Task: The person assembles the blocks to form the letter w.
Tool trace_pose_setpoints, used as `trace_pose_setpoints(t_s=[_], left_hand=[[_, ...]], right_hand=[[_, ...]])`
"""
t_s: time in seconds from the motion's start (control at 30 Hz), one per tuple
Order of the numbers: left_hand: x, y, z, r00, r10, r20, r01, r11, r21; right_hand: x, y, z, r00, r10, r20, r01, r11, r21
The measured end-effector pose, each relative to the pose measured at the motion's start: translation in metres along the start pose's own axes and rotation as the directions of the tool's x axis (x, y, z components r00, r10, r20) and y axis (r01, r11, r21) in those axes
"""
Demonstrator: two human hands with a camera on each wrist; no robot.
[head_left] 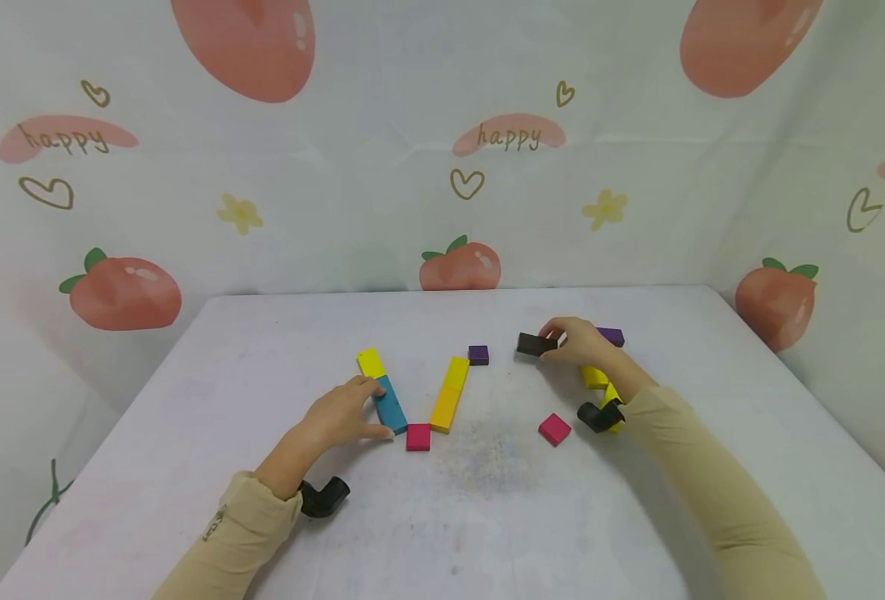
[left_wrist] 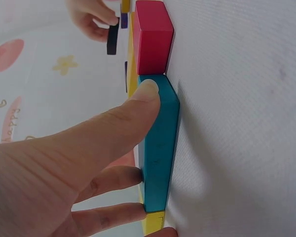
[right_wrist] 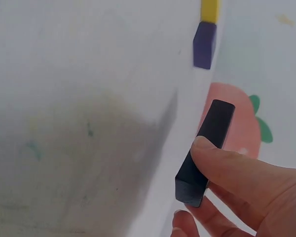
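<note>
My left hand (head_left: 341,414) rests on the long teal wooden block (head_left: 391,404), thumb and straight fingers pressed along its side, the block lying flat on the white table (head_left: 262,350) between a small yellow block (head_left: 371,362) and a pink cube (head_left: 417,437). My right hand (head_left: 581,341) pinches a flat black rectangular block (head_left: 536,344) by one end, near the far edge. My right hand and arm cover most of a purple block (head_left: 612,337) and some yellow pieces (head_left: 595,377). Whether the black block touches the table I cannot tell.
</note>
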State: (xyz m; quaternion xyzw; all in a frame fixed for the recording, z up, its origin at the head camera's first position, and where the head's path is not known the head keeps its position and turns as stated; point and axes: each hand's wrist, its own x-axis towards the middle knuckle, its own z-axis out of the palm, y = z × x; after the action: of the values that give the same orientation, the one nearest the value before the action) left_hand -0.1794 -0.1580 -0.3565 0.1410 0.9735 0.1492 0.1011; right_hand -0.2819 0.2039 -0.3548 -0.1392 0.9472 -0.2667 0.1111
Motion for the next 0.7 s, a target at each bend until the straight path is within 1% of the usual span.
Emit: trace_pose_setpoints(t_s=[0.2, 0.37, 0.57, 0.7], left_hand=[[0.0, 0.0, 0.0, 1.0, -0.001, 0.0, 0.001, 1.0, 0.0], [0.0, 0.0, 0.0, 1.0, -0.004, 0.003, 0.004, 1.0, 0.0], [0.0, 0.0, 0.001, 1.0, -0.004, 0.004, 0.004, 1.0, -0.001], [0.0, 0.0, 0.001, 1.0, 0.001, 0.002, -0.001, 1.0, -0.004]], right_hand=[[-0.009, -0.007, 0.002, 1.0, -0.024, -0.016, 0.024, 1.0, 0.005], [-0.014, -0.013, 0.006, 0.999, -0.02, -0.025, 0.02, 1.0, -0.001], [-0.017, -0.021, 0.011, 1.0, -0.017, -0.012, 0.017, 1.0, -0.003], [-0.019, -0.024, 0.015, 0.999, -0.031, -0.028, 0.03, 0.999, -0.01]])
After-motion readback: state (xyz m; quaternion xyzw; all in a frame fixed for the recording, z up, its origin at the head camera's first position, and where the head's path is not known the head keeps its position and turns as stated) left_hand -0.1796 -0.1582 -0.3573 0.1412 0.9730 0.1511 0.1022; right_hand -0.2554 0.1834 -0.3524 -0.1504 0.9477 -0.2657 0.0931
